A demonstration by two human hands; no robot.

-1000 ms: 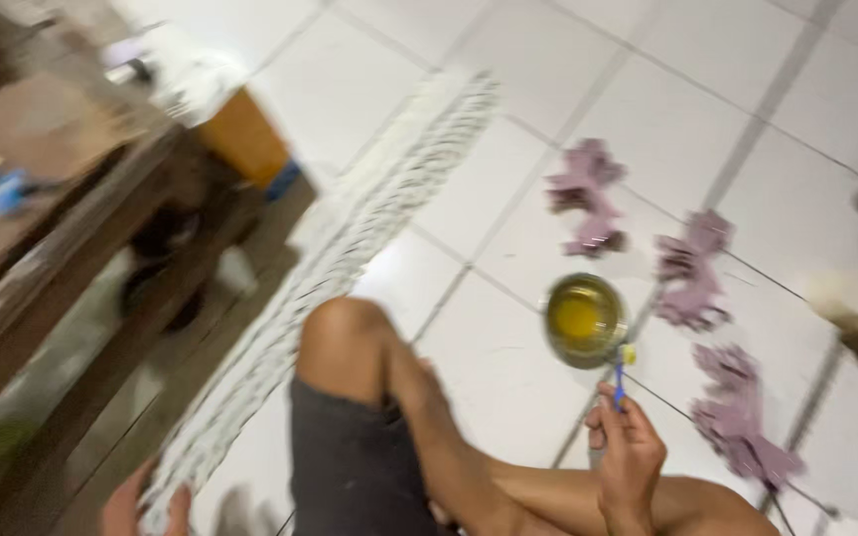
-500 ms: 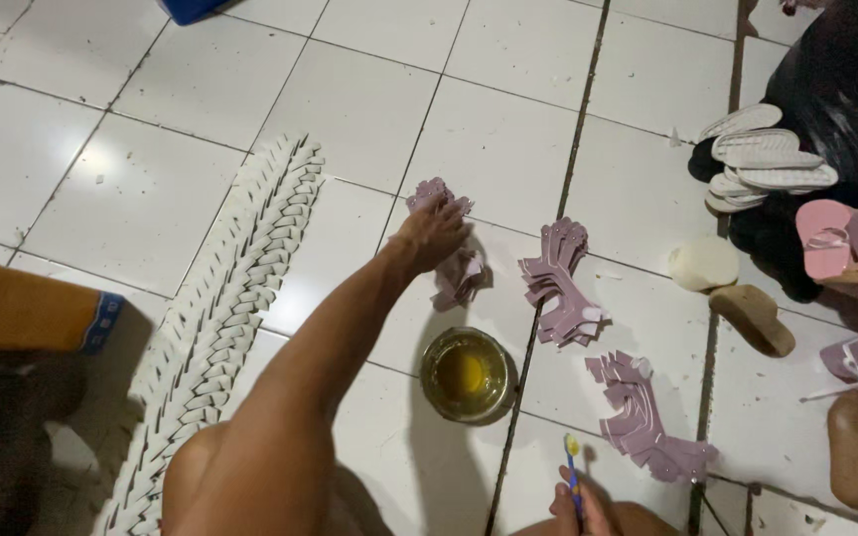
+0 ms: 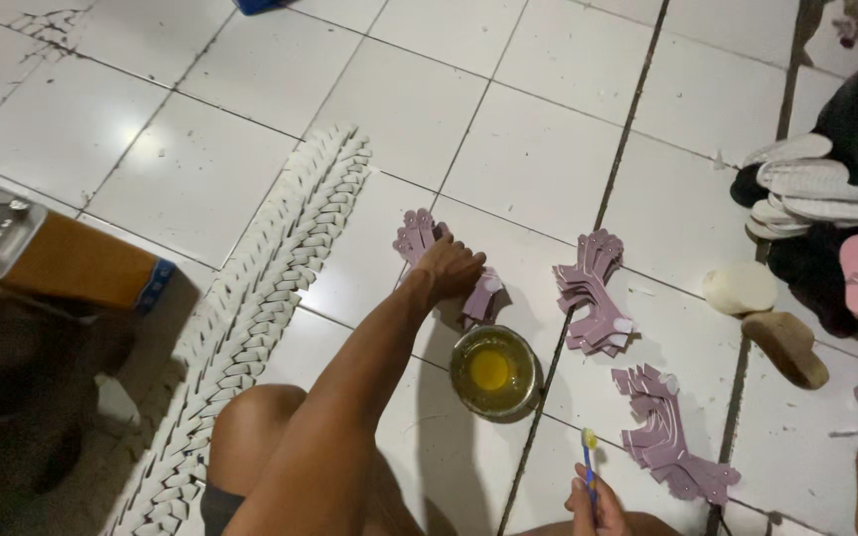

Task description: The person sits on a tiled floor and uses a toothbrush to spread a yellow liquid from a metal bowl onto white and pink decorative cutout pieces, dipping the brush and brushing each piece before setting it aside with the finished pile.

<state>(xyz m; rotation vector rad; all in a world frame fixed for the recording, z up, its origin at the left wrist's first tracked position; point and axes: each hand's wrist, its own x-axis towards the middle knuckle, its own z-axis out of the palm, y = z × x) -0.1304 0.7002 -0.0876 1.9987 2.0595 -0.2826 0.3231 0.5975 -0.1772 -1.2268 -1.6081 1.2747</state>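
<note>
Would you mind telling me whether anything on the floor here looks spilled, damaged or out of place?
Nothing stands out. The bowl of yellow liquid sits upright with no spill around it. The left hand rests on one pile of purple cutouts; the right hand holds a small brush. The other purple stacks lie fanned but grouped.

Bowl between strap piles, braided strip left.

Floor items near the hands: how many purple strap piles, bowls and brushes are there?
Purple strap piles: 3, one under the left hand, one beside it, one nearest.
Bowls of yellow liquid: 1
Brushes in the right hand: 1
Total: 5
</note>
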